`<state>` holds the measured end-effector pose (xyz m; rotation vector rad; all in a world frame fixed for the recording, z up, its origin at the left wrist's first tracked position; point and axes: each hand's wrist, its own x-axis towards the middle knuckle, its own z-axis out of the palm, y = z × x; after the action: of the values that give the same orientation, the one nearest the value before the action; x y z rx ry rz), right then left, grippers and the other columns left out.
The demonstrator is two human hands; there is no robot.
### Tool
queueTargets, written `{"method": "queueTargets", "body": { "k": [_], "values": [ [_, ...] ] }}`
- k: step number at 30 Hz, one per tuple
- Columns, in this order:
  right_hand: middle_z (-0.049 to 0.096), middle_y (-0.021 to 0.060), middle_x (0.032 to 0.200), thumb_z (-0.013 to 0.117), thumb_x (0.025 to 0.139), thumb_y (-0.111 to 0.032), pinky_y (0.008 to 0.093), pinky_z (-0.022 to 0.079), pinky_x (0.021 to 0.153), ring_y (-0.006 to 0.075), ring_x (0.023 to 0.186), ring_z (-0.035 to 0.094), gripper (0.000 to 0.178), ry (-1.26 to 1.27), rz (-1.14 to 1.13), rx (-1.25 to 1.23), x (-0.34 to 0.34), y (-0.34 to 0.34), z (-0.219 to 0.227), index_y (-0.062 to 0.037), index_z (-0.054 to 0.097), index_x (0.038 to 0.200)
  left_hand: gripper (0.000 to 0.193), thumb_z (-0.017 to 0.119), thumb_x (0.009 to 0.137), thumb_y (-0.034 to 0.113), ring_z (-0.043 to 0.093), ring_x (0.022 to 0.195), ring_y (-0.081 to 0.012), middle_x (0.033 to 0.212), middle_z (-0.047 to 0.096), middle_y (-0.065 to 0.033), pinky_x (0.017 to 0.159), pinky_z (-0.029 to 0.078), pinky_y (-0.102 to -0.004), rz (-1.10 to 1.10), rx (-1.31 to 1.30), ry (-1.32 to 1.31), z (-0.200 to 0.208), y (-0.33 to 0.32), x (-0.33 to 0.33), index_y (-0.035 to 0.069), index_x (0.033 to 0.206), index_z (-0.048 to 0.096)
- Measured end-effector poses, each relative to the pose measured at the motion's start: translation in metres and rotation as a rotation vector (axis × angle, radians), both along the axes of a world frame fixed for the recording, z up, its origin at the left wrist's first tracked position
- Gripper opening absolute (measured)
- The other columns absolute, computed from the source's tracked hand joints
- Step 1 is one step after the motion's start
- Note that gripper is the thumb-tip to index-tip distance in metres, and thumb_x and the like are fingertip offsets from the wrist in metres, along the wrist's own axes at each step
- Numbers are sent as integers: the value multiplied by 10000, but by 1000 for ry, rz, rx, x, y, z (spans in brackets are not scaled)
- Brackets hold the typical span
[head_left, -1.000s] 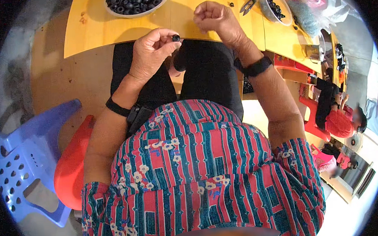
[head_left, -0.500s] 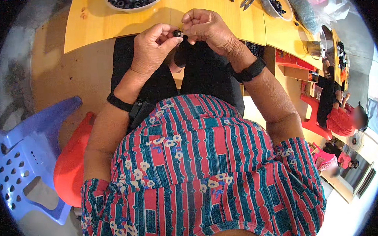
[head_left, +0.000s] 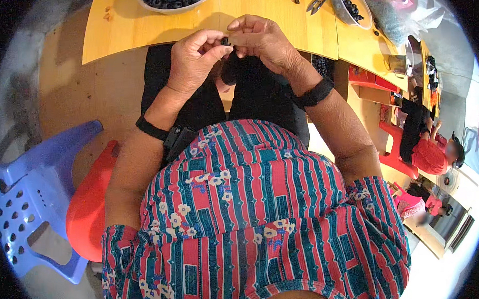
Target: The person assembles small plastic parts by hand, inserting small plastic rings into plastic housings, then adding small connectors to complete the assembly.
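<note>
My left hand (head_left: 187, 63) pinches a small round black part (head_left: 225, 41) between thumb and fingertips, just off the front edge of the yellow wooden table (head_left: 136, 33). Close against it from the right, my right hand (head_left: 263, 42) has its thumb and forefinger pressed together at the part. Whatever those right fingertips grip is too small to make out. Beyond my hands, a pale bowl (head_left: 180, 9) full of black ring-shaped parts stands on the table.
To the right on the table lie thread snips (head_left: 316, 3), a loose black piece (head_left: 296, 1) and a clear tub (head_left: 347, 19) of small black parts. Plastic bags (head_left: 400, 11) crowd the far right. A blue plastic chair (head_left: 41, 192) and a red seat (head_left: 93, 206) stand left. Two people sit right.
My right hand has dropped slightly, and its fingertips have come closer to the black part. My left hand keeps its pinch; the part looks turned a little.
</note>
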<state>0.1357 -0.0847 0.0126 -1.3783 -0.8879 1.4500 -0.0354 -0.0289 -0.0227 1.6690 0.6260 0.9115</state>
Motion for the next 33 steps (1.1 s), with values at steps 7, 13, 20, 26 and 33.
{"method": "queueTargets", "body": {
  "k": [7, 13, 20, 26, 33],
  "values": [
    [573, 12, 661, 574, 872, -237, 204, 413, 509, 84, 531, 517, 223, 50, -60, -47, -7, -7, 2, -15, 597, 876, 183, 710, 744, 60, 550, 646, -50, 720, 598, 11, 595, 469, -197, -25, -113, -77, -6, 1, 0, 27, 906, 630],
    [551, 15, 701, 558, 893, -286, 219, 458, 551, 84, 570, 513, 277, 31, 69, -93, -6, -6, 0, -19, 590, 825, 194, 711, 746, 58, 532, 651, -43, 718, 586, 12, 599, 458, -190, -20, -119, -117, -9, 1, 0, 25, 916, 624],
    [564, 25, 671, 608, 856, -288, 211, 413, 502, 103, 525, 498, 266, 246, -21, -71, -12, -6, 3, -28, 604, 803, 190, 705, 751, 49, 533, 663, -47, 739, 589, 6, 602, 451, -194, -42, -136, -173, -1, 1, 3, 2, 913, 617],
    [574, 25, 631, 641, 833, -277, 220, 407, 449, 110, 471, 513, 278, 161, -28, -116, -14, -7, 12, -2, 622, 803, 190, 687, 757, 22, 514, 653, -48, 738, 583, 15, 602, 443, -193, -16, -111, -71, 5, -2, -3, -7, 930, 616],
    [640, 90, 678, 677, 747, -217, 317, 488, 574, 201, 619, 623, 192, -1242, -290, 274, 55, 3, 25, -34, 660, 804, 193, 668, 765, -8, 483, 645, -25, 747, 553, 47, 591, 421, -169, -71, -217, -109, 7, -5, -3, 5, 951, 618]
  ]
}}
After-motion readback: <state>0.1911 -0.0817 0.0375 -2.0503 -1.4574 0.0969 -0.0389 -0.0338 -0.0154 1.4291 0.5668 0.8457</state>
